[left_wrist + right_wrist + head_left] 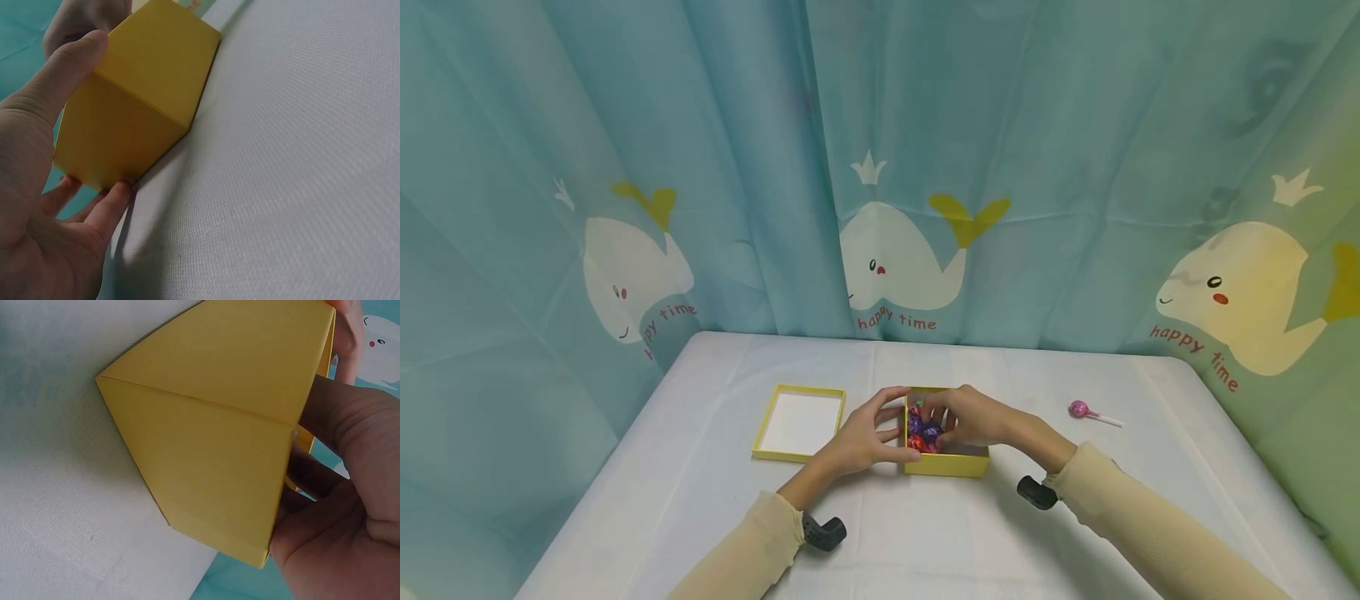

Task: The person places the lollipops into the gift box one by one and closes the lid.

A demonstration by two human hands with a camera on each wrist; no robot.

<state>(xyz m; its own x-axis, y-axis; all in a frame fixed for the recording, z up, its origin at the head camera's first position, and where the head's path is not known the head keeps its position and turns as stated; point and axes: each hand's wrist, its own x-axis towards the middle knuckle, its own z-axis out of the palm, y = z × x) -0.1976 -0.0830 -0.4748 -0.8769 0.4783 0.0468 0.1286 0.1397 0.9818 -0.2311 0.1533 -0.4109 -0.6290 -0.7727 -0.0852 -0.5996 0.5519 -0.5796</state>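
Note:
An uncovered yellow box (946, 465) stands on the table with several wrapped lollipops, red and purple, at its left end. My left hand (859, 437) grips the box from the left. Its thumb lies at the front corner, and in the left wrist view its fingers (107, 209) reach along the side wall. My right hand (973, 418) reaches over the right wall into the box. Its thumb and fingers curl round a purple lollipop (932, 432); in the right wrist view the box wall hides the fingertips.
A shallow yellow-edged lid (801, 422) with a white inside lies left of the box. One pink lollipop (1078, 409) with a white stick lies to the right. A white cloth covers the table (880, 533), and a whale-print curtain (1045, 167) hangs behind it.

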